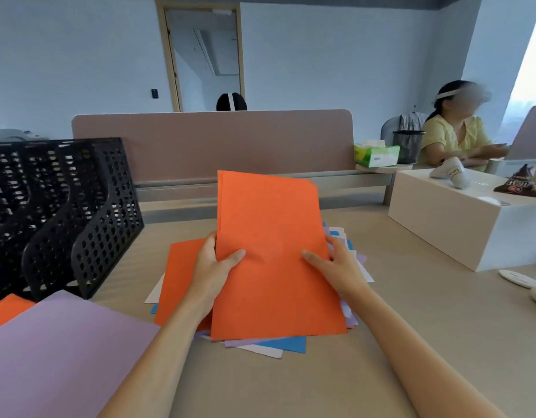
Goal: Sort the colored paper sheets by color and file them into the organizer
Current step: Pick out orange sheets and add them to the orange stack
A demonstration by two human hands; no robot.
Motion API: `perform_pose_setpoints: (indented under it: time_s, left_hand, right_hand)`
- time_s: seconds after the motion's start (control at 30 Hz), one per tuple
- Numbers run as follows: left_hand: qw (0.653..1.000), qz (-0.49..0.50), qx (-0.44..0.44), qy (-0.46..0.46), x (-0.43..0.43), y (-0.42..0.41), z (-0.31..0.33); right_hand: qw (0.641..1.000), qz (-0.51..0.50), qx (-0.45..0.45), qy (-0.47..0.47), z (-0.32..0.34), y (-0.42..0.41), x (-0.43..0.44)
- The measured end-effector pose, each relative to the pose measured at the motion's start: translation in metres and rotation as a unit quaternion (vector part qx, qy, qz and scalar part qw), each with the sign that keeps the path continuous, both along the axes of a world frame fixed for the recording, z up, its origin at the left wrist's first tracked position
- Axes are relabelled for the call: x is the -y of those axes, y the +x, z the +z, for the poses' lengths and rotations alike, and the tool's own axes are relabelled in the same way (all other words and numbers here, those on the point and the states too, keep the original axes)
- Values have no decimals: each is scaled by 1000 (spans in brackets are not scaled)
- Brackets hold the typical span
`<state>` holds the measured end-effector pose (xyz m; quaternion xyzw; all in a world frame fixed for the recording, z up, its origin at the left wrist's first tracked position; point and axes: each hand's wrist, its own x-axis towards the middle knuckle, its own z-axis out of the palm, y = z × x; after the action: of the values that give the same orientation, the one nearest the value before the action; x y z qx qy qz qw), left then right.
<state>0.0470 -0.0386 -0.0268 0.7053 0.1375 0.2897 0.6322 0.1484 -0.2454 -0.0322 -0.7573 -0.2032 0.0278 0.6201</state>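
Beige tabletop (291,384) fills the near view, with a pinkish divider (212,143) along its far edge and a black mesh organizer (64,212) standing at the left edge, its slots looking empty. Both hands grip a bundle of orange sheets (272,254), lifted and tilted up over the mixed pile (279,345) of blue, white and lilac paper in the middle; the left hand (212,273) is closed on the bundle's left edge, the right hand (336,267) on its right edge, thumbs on top. A lilac sheet (58,351) lies at the near left corner. This looks like the gathering step for orange. Next, the bundle probably needs squaring, then carrying left and sliding edge-first into one slot.
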Motion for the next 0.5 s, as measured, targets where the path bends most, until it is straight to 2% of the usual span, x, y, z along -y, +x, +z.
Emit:
perform_pose_setpoints:
  time_s: [0.07, 0.2, 0.27, 0.37, 0.5]
  left_hand:
    - [1000, 0, 26, 14, 6, -2, 8]
    - [993, 17, 106, 57, 17, -3, 34]
    - [990, 25, 122, 64, 22, -6, 39]
    - [992, 31, 99, 70, 30, -13, 33]
    - [990, 31, 57, 123, 43, -25, 28]
  right_hand:
    - [998, -16, 20, 58, 7, -3, 0]
    - [986, -70, 123, 91, 35, -15, 3]
    - [981, -66, 128, 133, 42, -26, 6]
    - [982, -55, 107, 149, 33, -38, 10]
    - [985, -75, 99, 115, 23, -50, 16]
